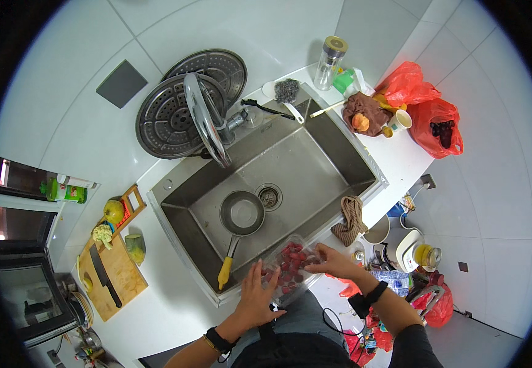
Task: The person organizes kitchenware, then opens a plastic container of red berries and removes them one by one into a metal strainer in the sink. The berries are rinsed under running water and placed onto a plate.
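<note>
A clear plastic container of red fruit (289, 269) is held at the sink's front edge. My left hand (259, 294) rests on its left side with the fingers spread over it. At its right side, my right hand (332, 263) grips the rim with thumb and fingers. Just beyond, a metal pan with a yellow handle (242, 214) lies in the stainless steel sink (289, 161), beside the drain strainer (269, 197). A striped brown cloth (351, 221) lies over the sink's front right rim, near my right hand.
Left stand a wooden cutting board (125, 290) with a knife (105, 276) and a cut green vegetable (135, 248). A chrome faucet (206, 122) and steamer racks (178, 117) are behind the sink. Red plastic bags (436, 119), a paper cup (401, 120) and a glass bottle (329, 64) stand back right.
</note>
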Tool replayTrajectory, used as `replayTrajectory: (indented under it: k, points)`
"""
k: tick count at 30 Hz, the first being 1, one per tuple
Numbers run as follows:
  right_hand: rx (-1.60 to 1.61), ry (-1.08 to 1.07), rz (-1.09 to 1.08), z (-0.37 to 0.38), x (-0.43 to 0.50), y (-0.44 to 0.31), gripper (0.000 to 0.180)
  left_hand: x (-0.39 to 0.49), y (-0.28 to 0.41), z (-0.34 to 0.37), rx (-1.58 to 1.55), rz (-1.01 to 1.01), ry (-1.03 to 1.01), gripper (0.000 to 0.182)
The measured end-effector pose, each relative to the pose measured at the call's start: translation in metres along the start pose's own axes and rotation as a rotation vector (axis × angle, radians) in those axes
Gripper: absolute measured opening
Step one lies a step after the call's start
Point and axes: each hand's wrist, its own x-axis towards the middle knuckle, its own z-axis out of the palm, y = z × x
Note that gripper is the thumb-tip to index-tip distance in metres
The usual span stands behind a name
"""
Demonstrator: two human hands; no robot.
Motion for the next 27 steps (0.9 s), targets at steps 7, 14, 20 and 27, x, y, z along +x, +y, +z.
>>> replayTrajectory:
  k: [7, 14, 20, 27]
  points:
    - [-0.577, 0.27, -0.294, -0.061, 0.032, -0.027, 0.032, 0.001, -0.007, 0.025, 0.083, -0.11, 0.072, 0.108]
    - [-0.84, 0.857, -0.193, -0.274, 0.123, -0.064, 0.027, 0.003, -0.003, 0.021, 0.1, -0.162, 0.012, 0.108]
    - [-0.73, 0.517, -0.237, -0.307, 0.14, -0.016, 0.048, 0.004, -0.003, 0.014, 0.075, -0.171, 0.028, 0.108]
    - [-0.575, 0.609, -0.38, -0.31, 0.15, 0.011, 0.023, 0.007, -0.002, 0.014, 0.106, -0.146, 0.037, 0.107]
